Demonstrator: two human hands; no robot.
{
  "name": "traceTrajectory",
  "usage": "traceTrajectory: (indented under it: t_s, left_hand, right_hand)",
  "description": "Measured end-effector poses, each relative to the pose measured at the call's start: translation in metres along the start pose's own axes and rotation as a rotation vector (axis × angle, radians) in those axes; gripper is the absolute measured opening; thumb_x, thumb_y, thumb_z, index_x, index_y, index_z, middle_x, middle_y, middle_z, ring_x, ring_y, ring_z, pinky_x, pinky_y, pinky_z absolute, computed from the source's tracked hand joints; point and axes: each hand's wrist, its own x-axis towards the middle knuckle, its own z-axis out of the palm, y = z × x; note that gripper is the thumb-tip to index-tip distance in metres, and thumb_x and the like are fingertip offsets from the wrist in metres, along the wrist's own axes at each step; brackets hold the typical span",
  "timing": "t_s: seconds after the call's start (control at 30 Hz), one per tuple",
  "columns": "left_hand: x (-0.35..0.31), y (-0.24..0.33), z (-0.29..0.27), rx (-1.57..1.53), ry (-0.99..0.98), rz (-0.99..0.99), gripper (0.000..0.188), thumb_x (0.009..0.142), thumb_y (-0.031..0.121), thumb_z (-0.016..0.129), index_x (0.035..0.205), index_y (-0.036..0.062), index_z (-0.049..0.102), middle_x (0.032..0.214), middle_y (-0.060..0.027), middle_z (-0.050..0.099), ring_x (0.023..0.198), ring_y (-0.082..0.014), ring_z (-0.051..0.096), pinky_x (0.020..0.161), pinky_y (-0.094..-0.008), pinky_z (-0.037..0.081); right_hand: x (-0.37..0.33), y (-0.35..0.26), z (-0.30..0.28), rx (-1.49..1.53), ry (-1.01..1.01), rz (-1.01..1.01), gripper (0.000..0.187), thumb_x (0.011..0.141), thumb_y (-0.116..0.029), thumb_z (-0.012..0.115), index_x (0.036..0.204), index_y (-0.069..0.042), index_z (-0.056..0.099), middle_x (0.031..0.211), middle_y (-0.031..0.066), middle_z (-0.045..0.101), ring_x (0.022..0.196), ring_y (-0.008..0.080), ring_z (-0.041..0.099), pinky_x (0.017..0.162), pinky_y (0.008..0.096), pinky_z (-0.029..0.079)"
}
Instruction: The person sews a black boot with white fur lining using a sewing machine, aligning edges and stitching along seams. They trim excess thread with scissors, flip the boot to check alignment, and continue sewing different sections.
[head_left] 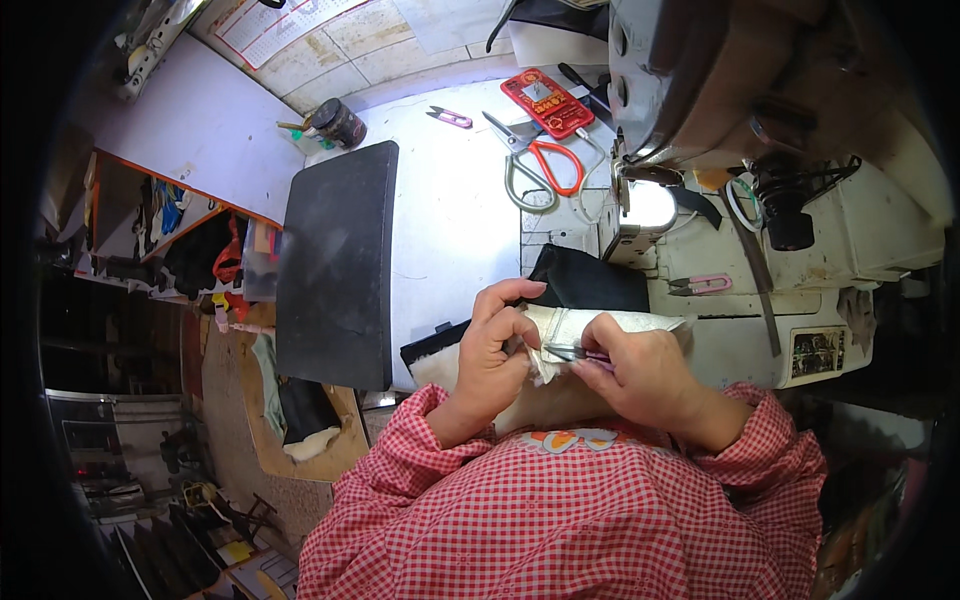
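My sewing workshop, small and crowded. Landmark: grey-white industrial sewing machine (760, 130) on white worktable (450, 210). Left of machine: orange-handled steel scissors (540, 160), small pink thread snips (450, 117), red flat card of small parts (547, 102). Further left: dark rectangular mat (335, 265), then orange-edged open shelf (160, 230) stuffed with black fabric pieces. Second pink snips (702, 285) on machine bed.

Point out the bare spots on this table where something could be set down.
Free: the white tabletop between the dark mat and the orange-handled scissors. Crowded: around the sewing machine, and where the left hand and right hand hold the fabric.
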Motion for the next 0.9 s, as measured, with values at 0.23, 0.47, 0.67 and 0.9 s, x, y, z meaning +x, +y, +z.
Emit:
traceTrajectory:
  t_s: [0.23, 0.47, 0.67, 0.9]
  left_hand:
    - [0.003, -0.002, 0.001, -0.027, 0.054, 0.004, 0.032, 0.065, -0.015, 0.057, 0.090, 0.0057, 0.057, 0.134, -0.0120, 0.048, 0.113, -0.0230, 0.052, 0.092, -0.0307, 0.042]
    - [0.028, 0.000, -0.010, -0.023, -0.121, -0.187, 0.074, 0.065, -0.012, 0.065, 0.134, 0.0124, 0.050, 0.141, -0.0132, 0.040, 0.125, -0.0271, 0.048, 0.100, -0.0349, 0.041]
    - [0.022, 0.002, -0.020, 0.150, -0.262, 0.080, 0.040, 0.066, -0.015, 0.062, 0.094, 0.0113, 0.075, 0.151, -0.0189, 0.034, 0.139, -0.0364, 0.036, 0.109, -0.0413, 0.035]
    - [0.002, -0.004, -0.009, 0.034, -0.128, 0.020, 0.031, 0.065, -0.016, 0.062, 0.080, 0.0092, 0.073, 0.150, -0.0196, 0.034, 0.139, -0.0362, 0.036, 0.108, -0.0405, 0.035]
  right_hand:
    - [-0.013, 0.029, 0.000, 0.409, 0.374, 0.051, 0.013, 0.091, -0.014, 0.064, 0.093, -0.005, 0.054, 0.065, 0.0048, 0.057, 0.056, 0.0136, 0.055, 0.052, 0.0293, 0.043]
    - [-0.064, 0.116, -0.007, 0.366, 0.738, 0.251, 0.013, 0.094, -0.009, 0.061, 0.100, -0.004, 0.051, 0.068, -0.0031, 0.051, 0.063, 0.0031, 0.043, 0.056, 0.0211, 0.037]
    - [-0.084, 0.163, 0.002, 0.266, 0.762, 0.531, 0.026, 0.090, -0.007, 0.065, 0.111, -0.002, 0.052, 0.085, 0.0041, 0.060, 0.077, 0.0128, 0.056, 0.069, 0.0279, 0.046]
    - [-0.035, 0.087, -0.008, -0.366, 0.725, -0.099, 0.036, 0.078, -0.008, 0.070, 0.113, -0.007, 0.062, 0.101, 0.0109, 0.063, 0.092, 0.0330, 0.060, 0.081, 0.0423, 0.047]
